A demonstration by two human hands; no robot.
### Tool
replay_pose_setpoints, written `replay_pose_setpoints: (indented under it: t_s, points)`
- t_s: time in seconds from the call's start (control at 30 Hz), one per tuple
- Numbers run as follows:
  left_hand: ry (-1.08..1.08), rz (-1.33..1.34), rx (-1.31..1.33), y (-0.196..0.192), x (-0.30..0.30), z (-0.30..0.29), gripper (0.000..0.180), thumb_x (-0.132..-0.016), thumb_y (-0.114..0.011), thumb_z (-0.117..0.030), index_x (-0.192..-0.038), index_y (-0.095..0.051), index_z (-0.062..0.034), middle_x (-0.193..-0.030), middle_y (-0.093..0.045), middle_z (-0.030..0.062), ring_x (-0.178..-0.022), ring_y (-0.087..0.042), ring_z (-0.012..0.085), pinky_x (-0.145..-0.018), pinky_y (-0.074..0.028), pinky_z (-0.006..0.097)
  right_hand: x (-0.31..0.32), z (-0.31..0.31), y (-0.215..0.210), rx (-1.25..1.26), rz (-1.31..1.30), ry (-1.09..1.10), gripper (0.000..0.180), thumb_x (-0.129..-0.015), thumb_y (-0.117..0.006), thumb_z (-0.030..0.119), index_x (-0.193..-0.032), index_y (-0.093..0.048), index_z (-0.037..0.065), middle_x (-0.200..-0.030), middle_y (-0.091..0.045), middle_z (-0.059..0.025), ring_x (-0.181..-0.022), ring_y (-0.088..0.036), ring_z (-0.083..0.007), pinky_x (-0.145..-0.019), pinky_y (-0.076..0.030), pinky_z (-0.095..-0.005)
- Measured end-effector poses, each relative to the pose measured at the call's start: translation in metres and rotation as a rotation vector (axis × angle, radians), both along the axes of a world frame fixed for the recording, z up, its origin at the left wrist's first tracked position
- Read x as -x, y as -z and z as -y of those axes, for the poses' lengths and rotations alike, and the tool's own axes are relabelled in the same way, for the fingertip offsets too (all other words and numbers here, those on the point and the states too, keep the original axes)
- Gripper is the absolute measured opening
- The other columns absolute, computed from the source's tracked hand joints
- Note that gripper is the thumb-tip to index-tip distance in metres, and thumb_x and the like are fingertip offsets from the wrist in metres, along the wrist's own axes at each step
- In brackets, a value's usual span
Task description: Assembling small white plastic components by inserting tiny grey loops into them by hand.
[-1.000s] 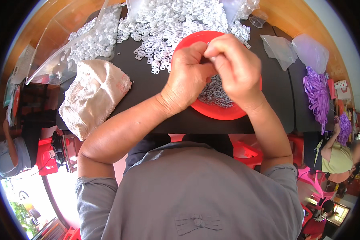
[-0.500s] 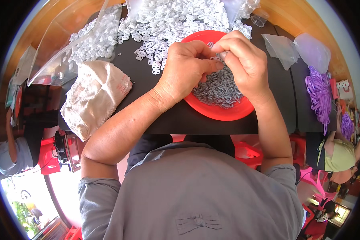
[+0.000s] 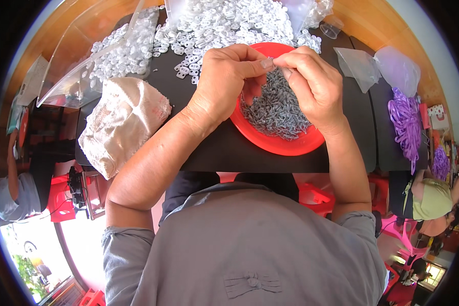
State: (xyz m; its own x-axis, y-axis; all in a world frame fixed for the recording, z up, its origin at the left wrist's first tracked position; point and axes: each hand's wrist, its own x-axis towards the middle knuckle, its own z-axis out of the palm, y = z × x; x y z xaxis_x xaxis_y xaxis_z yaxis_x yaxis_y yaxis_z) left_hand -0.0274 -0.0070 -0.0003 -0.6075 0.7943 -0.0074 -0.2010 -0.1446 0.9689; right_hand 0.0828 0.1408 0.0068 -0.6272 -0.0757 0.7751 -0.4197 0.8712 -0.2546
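Over a red round dish (image 3: 290, 148) my two hands meet at their fingertips. My left hand (image 3: 232, 74) is closed, thumb pressed to the forefinger, on something too small to make out. Beside it my right hand (image 3: 311, 81) pinches too, its fingertips hiding most of what is between them. Many small grey rod-shaped pieces (image 3: 278, 112) lie heaped in the dish below. Beyond my hands spreads a big pile of small white plastic pieces with holes (image 3: 229, 23).
A crumpled off-white cloth (image 3: 125, 120) lies by my left forearm. Behind it stands a clear plastic bin (image 3: 71, 66) with more white pieces nearby. To the right are clear plastic bags (image 3: 359, 66) and a purple strap bundle (image 3: 405, 122). Other people sit at both sides.
My left hand has shifted slightly left, and its thumb has come up to meet the forefinger. The right hand has moved down a little. More of the grey pieces now shows between them.
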Motion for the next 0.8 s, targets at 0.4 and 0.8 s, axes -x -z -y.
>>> replay_pose_setpoints:
  t_s: [0.4, 0.8]
  points:
    - [-0.003, 0.07, 0.014, 0.002, -0.003, -0.003, 0.016, -0.092, -0.064, -0.015, -0.09, -0.063, 0.0009, -0.073, -0.062, 0.0055, -0.057, -0.058, 0.013, -0.046, -0.043, 0.024, -0.004, 0.003, 0.001, 0.368, 0.132, -0.004, 0.016, -0.085, -0.059, -0.009, -0.098, -0.064, -0.003, -0.089, -0.064, -0.0053, -0.081, -0.061, -0.0093, -0.072, -0.049, -0.0217]
    - [-0.007, 0.02, 0.028, 0.003, -0.01, -0.003, 0.016, -0.091, -0.064, -0.015, -0.09, -0.063, 0.0003, -0.072, -0.062, 0.0044, -0.057, -0.057, 0.0111, -0.046, -0.043, 0.023, -0.002, 0.007, 0.002, 0.262, 0.048, 0.011, 0.014, -0.085, -0.058, -0.01, -0.097, -0.059, -0.002, -0.09, -0.063, -0.006, -0.08, -0.061, -0.0113, -0.071, -0.049, -0.0229]
